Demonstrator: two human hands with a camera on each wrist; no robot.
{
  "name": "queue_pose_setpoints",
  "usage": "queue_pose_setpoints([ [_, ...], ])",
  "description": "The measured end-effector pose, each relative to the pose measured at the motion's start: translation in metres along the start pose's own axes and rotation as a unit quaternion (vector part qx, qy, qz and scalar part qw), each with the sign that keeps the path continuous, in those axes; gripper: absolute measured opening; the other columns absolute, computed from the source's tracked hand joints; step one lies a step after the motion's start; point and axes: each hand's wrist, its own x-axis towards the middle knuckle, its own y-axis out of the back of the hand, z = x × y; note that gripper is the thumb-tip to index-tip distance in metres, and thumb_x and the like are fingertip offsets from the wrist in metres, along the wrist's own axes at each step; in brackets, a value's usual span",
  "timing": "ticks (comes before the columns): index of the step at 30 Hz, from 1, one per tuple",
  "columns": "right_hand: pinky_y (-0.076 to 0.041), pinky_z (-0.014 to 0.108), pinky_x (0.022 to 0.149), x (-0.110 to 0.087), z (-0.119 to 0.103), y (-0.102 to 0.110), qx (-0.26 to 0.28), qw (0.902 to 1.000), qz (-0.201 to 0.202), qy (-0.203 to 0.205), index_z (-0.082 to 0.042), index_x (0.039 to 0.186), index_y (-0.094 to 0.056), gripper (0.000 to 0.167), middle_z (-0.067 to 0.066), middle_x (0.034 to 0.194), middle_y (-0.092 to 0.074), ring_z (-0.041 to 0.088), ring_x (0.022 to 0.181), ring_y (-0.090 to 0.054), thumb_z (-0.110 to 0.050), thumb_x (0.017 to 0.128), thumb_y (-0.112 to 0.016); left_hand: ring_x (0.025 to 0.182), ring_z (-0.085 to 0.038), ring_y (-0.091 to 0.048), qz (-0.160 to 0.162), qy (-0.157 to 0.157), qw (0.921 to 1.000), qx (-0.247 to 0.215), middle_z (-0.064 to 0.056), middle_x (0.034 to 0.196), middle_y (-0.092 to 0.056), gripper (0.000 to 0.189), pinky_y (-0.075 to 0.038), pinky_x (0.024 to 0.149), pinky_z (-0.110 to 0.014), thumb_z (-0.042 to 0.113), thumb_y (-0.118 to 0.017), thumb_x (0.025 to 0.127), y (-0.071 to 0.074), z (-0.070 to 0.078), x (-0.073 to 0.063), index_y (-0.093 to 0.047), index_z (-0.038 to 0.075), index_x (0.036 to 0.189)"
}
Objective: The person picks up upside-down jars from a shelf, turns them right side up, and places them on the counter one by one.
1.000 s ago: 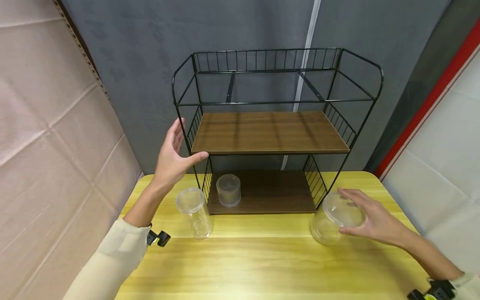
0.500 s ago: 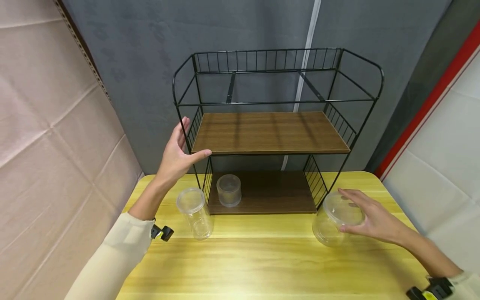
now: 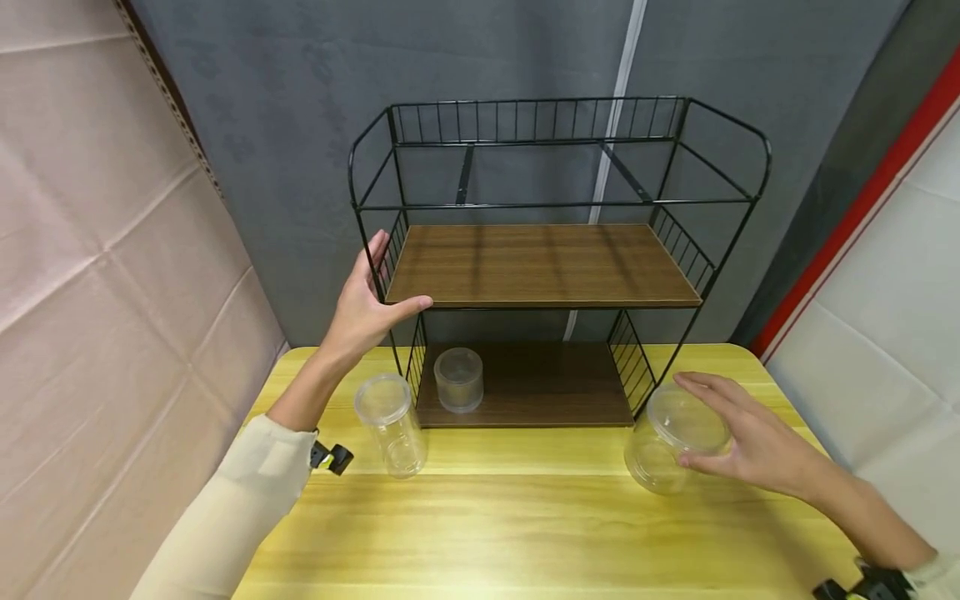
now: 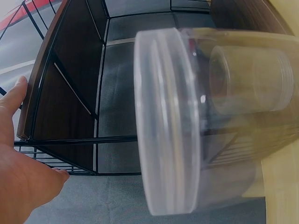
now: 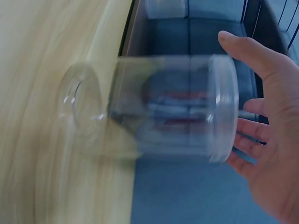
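In the head view my left hand [image 3: 360, 308] is at the left corner of the black wire rack [image 3: 543, 307]. Its thumb lies along the front edge of the middle wooden shelf [image 3: 540, 262], and its straight fingers reach outside the left side wires. A tall clear lidded jar [image 3: 397, 437] stands on the table below this hand. My right hand [image 3: 750, 437] spreads around the lid of a larger clear jar [image 3: 656, 458] by the rack's right front corner. In the right wrist view the thumb stands off the lid, while fingertips overlap its rim.
A short clear jar [image 3: 459, 383] stands at the left of the rack's bottom shelf [image 3: 555, 383]. The top tier is a bare frame with crossbars. Grey fabric [image 3: 495, 50] hangs behind the yellow wooden table [image 3: 510, 533]; pale panels stand at both sides.
My left hand has shifted right and closer in, its fingers now up against the rack's side. The right hand's index finger has risen slightly; the jar by it has hardly moved.
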Motion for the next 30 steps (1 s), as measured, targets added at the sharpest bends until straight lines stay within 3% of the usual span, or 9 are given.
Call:
queue_pose_setpoints([
  [2,-0.023,0.003,0.111,0.005,-0.007,0.002,0.006,0.9995,0.013,0.029,-0.009,0.158,-0.05,0.106,0.016,0.149,-0.056,0.03,0.129,-0.053,-0.056,0.074,-0.094,0.162,-0.012,-0.017,-0.001,0.004,1.0,-0.002,0.008,0.176,-0.018,0.111,-0.02,0.132,-0.036,0.021,-0.089,0.089,0.001,0.0,-0.001,-0.014,0.021,0.171],
  [6,-0.021,0.005,0.118,0.017,-0.021,0.002,0.014,0.9972,0.027,0.069,-0.004,0.156,-0.051,0.098,0.016,0.149,-0.057,0.031,0.13,-0.055,-0.062,0.084,-0.083,0.162,-0.012,-0.017,-0.001,0.007,0.9999,-0.007,0.005,0.177,-0.016,0.111,-0.02,0.132,-0.036,0.023,-0.089,0.089,0.001,-0.001,0.0,-0.013,0.023,0.171],
  [11,-0.02,0.005,0.118,0.029,-0.038,0.0,0.025,0.9977,0.026,0.057,-0.007,0.159,-0.048,0.105,0.015,0.152,-0.055,0.032,0.133,-0.053,-0.041,0.073,-0.098,0.162,-0.012,-0.017,-0.005,0.007,0.9999,-0.012,0.001,0.178,-0.015,0.111,-0.02,0.132,-0.036,0.024,-0.088,0.09,-0.001,-0.001,0.003,-0.013,0.023,0.171],
  [15,-0.025,0.008,0.117,0.041,-0.051,-0.006,0.037,0.9981,0.024,0.043,-0.009,0.161,-0.046,0.108,0.013,0.155,-0.053,0.031,0.135,-0.053,-0.032,0.07,-0.1,0.162,-0.012,-0.017,-0.009,0.013,0.9998,-0.016,0.003,0.178,-0.013,0.111,-0.02,0.132,-0.036,0.023,-0.087,0.09,-0.002,-0.001,0.002,-0.012,0.021,0.171],
  [22,-0.037,0.016,0.112,0.065,-0.072,-0.021,0.062,0.9972,0.023,0.035,-0.01,0.163,-0.042,0.104,0.013,0.158,-0.049,0.034,0.138,-0.053,-0.034,0.078,-0.096,0.161,-0.011,-0.018,-0.012,0.017,0.9997,-0.013,0.004,0.177,-0.014,0.111,-0.021,0.131,-0.035,0.025,-0.087,0.091,-0.002,-0.002,0.002,-0.011,0.019,0.172],
  [26,-0.05,0.034,0.109,0.079,-0.082,-0.032,0.093,0.9954,0.013,0.022,-0.01,0.163,-0.041,0.104,0.013,0.159,-0.047,0.033,0.14,-0.052,-0.031,0.077,-0.097,0.161,-0.011,-0.018,-0.013,0.021,0.9997,-0.006,0.005,0.177,-0.014,0.11,-0.021,0.131,-0.036,0.028,-0.087,0.091,-0.003,-0.002,0.001,-0.011,0.023,0.171],
  [30,-0.054,0.054,0.105,0.094,-0.086,-0.044,0.142,0.9897,-0.008,-0.012,-0.01,0.162,-0.043,0.099,0.012,0.158,-0.048,0.034,0.138,-0.055,-0.031,0.08,-0.095,0.161,-0.012,-0.019,-0.013,0.02,0.9997,-0.003,0.004,0.177,-0.014,0.11,-0.022,0.131,-0.037,0.027,-0.087,0.091,-0.003,-0.002,0.001,-0.011,0.023,0.171],
])
